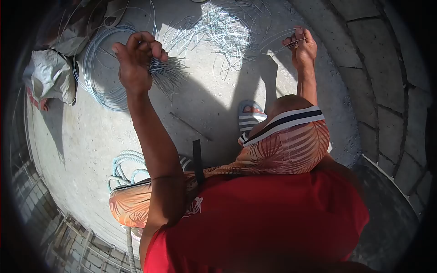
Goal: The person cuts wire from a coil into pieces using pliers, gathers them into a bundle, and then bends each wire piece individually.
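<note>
My left hand (pixel 139 63) is turned palm up at the upper left, its fingers curled and its thumb standing apart. From its little-finger side fans a bundle of short grey wires (pixel 170 73); the palm hides the bundle's other end. My right hand (pixel 301 48), at the upper right, pinches thin wire (pixel 293 40) between thumb and fingers, and loose strands trail off to the left. Between the hands, farther forward, a tangled heap of cut wires (pixel 225 34) lies on the concrete floor (pixel 91 150).
A large wire coil (pixel 102 91) lies beside my left hand, near a pale sack (pixel 52 77). Light rope (pixel 125 164) rests by my left knee. A thin rod (pixel 191 126) lies near my sandalled foot (pixel 251 116). A block wall (pixel 387 68) curves along the right.
</note>
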Motion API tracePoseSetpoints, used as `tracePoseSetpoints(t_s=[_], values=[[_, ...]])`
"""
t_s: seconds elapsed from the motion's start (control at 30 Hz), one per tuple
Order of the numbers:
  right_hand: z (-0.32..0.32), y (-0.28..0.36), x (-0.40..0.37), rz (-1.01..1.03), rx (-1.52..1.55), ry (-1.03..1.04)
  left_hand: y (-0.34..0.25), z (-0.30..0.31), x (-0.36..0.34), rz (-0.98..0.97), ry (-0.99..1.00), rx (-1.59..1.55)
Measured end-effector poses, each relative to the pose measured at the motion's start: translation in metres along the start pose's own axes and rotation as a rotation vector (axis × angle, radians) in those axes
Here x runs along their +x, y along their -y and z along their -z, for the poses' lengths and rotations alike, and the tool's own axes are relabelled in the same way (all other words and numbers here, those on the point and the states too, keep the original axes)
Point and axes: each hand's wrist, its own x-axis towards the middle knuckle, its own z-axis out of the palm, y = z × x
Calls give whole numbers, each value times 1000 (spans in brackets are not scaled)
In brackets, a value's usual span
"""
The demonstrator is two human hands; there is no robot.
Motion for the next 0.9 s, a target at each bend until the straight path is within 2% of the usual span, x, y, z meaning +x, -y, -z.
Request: tracePoseSetpoints(t_s=[0.1,0.2,0.3,0.4,0.5,0.57,0.63,0.7,0.77,0.9], values=[[-5,-13,-3,-162,11,10,3,-1,1,7,20,13],[-14,-11,-10,103,-678,95,1,-7,2,3,33,35],[-9,-5,-12,370,-849,108,3,-6,3,5,73,49],[1,5,-9,186,-296,87,3,-7,3,14,97,17],[12,16,-4,150,-212,91,4,-11,2,-1,70,39],[28,3,10,90,-317,126,5,-11,3,24,78,32],[40,-16,10,72,-572,182,6,-10,3,33,84,27],[20,-27,-8,100,-981,258,5,-11,3,24,87,21],[4,-53,-22,10,-1248,163,3,-12,3,5,85,11],[-6,-104,-47,115,-1391,92,3,-12,2,4,75,18]])
